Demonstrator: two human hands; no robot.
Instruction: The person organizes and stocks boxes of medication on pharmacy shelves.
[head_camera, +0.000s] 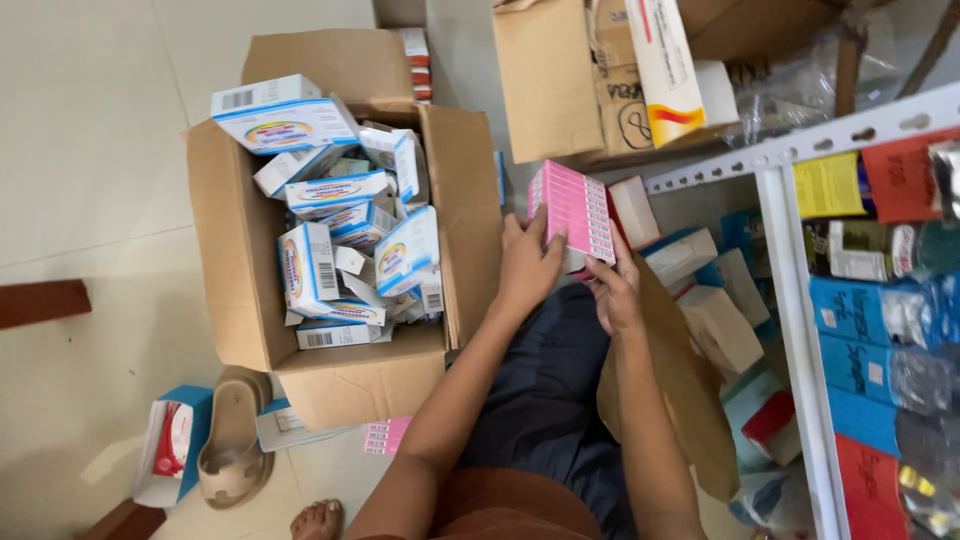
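In the head view, centre frame: stack of pink boxes (572, 208) gripped between both hands, left hand (527, 262) clasping its near-left edge, right hand (614, 290) clasping underneath. Open cardboard box (235, 250) of blue-white cartons sits just left.

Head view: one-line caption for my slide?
Both hands, left and right, hold a pink box stack beside an open carton.

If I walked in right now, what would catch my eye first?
Probably the pink stack of small boxes, gripped in the middle of the view by the left hand and the right hand. To its left, an open cardboard carton on the pale floor brims with jumbled blue and white boxes. At right, a white metal shelf holds red, yellow and blue packets.
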